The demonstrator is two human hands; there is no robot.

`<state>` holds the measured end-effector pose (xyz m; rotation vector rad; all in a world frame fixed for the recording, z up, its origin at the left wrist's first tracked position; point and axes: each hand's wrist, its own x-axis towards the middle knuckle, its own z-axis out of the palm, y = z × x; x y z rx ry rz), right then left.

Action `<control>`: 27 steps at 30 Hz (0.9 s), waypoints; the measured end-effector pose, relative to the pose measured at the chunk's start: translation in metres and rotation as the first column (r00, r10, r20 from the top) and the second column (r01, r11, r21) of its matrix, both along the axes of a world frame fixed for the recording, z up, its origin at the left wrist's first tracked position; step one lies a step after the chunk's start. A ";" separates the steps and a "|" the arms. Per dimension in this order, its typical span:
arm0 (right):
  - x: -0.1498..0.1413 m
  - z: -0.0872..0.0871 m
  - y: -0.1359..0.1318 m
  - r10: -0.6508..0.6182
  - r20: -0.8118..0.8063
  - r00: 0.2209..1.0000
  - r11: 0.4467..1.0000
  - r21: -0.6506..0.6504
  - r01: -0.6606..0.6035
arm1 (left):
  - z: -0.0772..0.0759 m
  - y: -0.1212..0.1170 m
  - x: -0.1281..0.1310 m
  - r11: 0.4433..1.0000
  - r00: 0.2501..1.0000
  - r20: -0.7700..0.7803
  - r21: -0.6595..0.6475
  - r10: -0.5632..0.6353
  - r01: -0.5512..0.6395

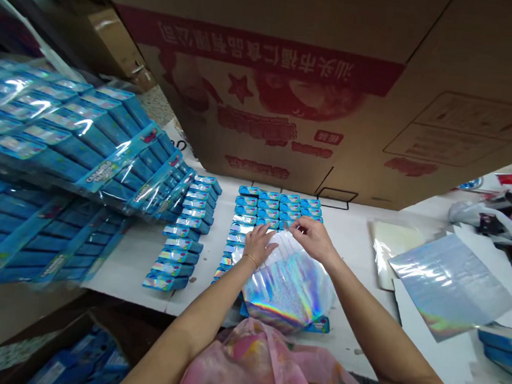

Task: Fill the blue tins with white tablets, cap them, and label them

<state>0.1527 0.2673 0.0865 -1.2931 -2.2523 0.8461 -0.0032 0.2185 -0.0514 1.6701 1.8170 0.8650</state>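
A shiny rainbow-reflecting sheet [290, 287] lies in front of me over part of a block of small blue boxes [268, 204]. My left hand [258, 245] rests at the sheet's upper left, fingers apart, with the fingertips over the boxes. Thumb and fingers of my right hand [313, 239] are pinched together at the sheet's upper edge, above the boxes. Whatever is between them is too small to make out. One blue box [318, 325] sticks out from under the sheet's near edge.
A column of blue boxes [185, 230] stands left on the white table [352, 326]. Clear-wrapped packs of blue boxes [108, 143] are stacked farther left. A large carton [282, 98] rises behind. Shiny sheets [458, 287] and a clear packet [389, 248] lie right.
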 end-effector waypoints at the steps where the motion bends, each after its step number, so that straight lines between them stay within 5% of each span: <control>1: -0.007 -0.002 0.001 -0.031 -0.069 0.997 0.999 -0.032 0.029 | 0.001 0.001 -0.002 0.998 0.988 0.148 0.002 0.054 -0.055; 4: -0.028 -0.018 0.004 -0.135 -0.252 0.958 0.968 -0.240 0.073 | 0.007 0.005 -0.011 0.971 0.813 0.535 -0.068 0.230 -0.229; 9: -0.059 -0.049 0.004 -0.393 -0.453 0.800 0.809 -0.584 0.067 | 0.028 0.010 -0.035 0.906 0.227 0.880 -0.381 0.416 -0.184; 10: -0.064 -0.055 0.003 -0.443 -0.460 0.770 0.778 -0.623 0.076 | 0.032 0.011 -0.040 0.900 0.171 0.888 -0.399 0.427 -0.174; 14: -0.090 -0.077 0.000 -0.634 -0.414 0.653 0.662 -0.727 0.183 | 0.040 0.014 -0.061 0.859 0.150 0.855 -0.458 0.496 -0.228; 18: -0.122 -0.097 -0.005 -0.731 -0.374 0.570 0.612 -0.728 0.308 | 0.038 0.014 -0.084 0.826 0.150 0.819 -0.516 0.554 -0.227; 27: -0.165 -0.122 0.001 -0.716 -0.326 0.618 0.666 -0.585 0.463 | 0.014 0.026 -0.124 0.845 0.253 0.813 -0.460 0.524 -0.272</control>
